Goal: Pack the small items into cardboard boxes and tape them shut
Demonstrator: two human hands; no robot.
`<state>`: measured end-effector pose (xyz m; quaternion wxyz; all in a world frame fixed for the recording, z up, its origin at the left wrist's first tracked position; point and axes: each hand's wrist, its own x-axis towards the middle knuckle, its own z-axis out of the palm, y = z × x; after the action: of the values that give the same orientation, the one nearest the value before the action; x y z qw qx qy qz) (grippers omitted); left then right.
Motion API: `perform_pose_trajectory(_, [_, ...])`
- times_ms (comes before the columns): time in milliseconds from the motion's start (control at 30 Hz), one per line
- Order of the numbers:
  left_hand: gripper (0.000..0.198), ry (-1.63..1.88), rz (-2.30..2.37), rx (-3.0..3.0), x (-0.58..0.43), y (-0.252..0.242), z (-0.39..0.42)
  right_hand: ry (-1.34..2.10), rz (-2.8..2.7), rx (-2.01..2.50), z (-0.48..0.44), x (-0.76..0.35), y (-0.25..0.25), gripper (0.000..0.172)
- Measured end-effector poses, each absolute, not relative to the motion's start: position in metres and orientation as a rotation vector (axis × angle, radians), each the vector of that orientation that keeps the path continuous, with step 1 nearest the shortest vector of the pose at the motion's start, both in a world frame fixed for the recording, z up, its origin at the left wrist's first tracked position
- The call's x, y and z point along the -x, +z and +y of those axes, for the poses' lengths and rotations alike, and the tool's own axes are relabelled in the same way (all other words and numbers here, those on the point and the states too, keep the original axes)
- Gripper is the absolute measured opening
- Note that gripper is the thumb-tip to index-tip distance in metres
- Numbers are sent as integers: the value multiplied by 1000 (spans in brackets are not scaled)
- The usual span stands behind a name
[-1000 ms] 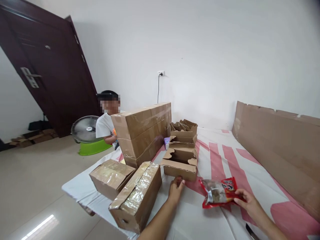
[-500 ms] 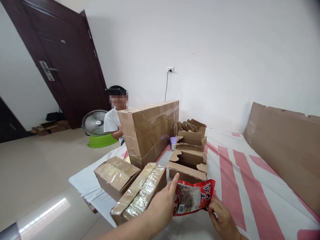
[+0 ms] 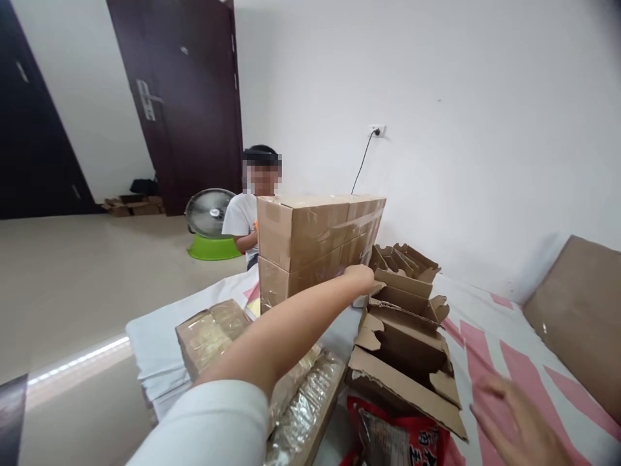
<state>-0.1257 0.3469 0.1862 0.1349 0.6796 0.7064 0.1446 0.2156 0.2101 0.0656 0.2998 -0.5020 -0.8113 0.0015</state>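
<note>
My left hand point(image 3: 361, 277) is stretched far forward and reaches the gap between the stack of taped cardboard boxes point(image 3: 315, 239) and the row of open cartons point(image 3: 402, 336); its fingers are hidden. My right hand point(image 3: 519, 421) hovers at the lower right, blurred, fingers spread and holding nothing. A red snack packet point(image 3: 392, 443) lies on the sheet just under the nearest open carton's flap. Two taped boxes point(image 3: 208, 333) point(image 3: 310, 408) lie beneath my left forearm.
A white sheet with pink stripes point(image 3: 485, 343) covers the surface. A cardboard panel point(image 3: 577, 317) leans at the right. Behind the stack sits another person point(image 3: 240, 220), with a fan point(image 3: 208, 210), a green basin point(image 3: 213, 249) and a dark door point(image 3: 184, 97) beyond.
Both hands let go of the red packet, which now lies on the sheet. My left arm has reached forward to the boxes; my right hand moved right. The view swung left.
</note>
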Motion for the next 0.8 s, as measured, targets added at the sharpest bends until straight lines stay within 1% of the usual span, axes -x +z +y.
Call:
perform_pose_trajectory(67, [34, 294, 2044, -1983, 124, 174, 365, -32, -2343, 1277, 248, -181, 118, 49])
perform_pose_trajectory(133, [34, 207, 2045, -1985, 122, 162, 378, -40, -2633, 1238, 288, -137, 151, 62])
perform_pose_trajectory(233, [35, 147, 2048, -1958, 125, 145, 393, -79, -2934, 1358, 340, -82, 160, 84])
perform_pose_trajectory(267, [34, 141, 2046, -1943, 128, 140, 398, -55, -2997, 1414, 353, -71, 155, 90])
perform_pose_trajectory(300, [33, 141, 2044, -1925, 131, 135, 403, 7, -3046, 1458, 362, -65, 149, 92])
perform_pose_trajectory(333, [32, 147, 2044, -1906, 134, 130, 408, 94, -3082, 1487, 369, -62, 143, 89])
perform_pose_trajectory(367, [32, 158, 2045, -1888, 138, 125, 414, 186, -3109, 1494, 373, -62, 137, 82])
perform_pose_trajectory(433, [33, 193, 2055, -1856, 145, 115, 425, 336, -3164, 1444, 373, -67, 129, 65])
perform_pose_trajectory(500, [35, 229, 2069, -1832, 149, 104, 434, 385, -3227, 1362, 365, -76, 127, 55])
perform_pose_trajectory(667, [38, 274, 2085, -1803, 147, 77, 449, 315, -3267, 1316, 326, -108, 123, 49])
perform_pose_trajectory(800, [45, 259, 2050, -1795, 141, 61, 459, 415, -3182, 1372, 293, -136, 119, 54])
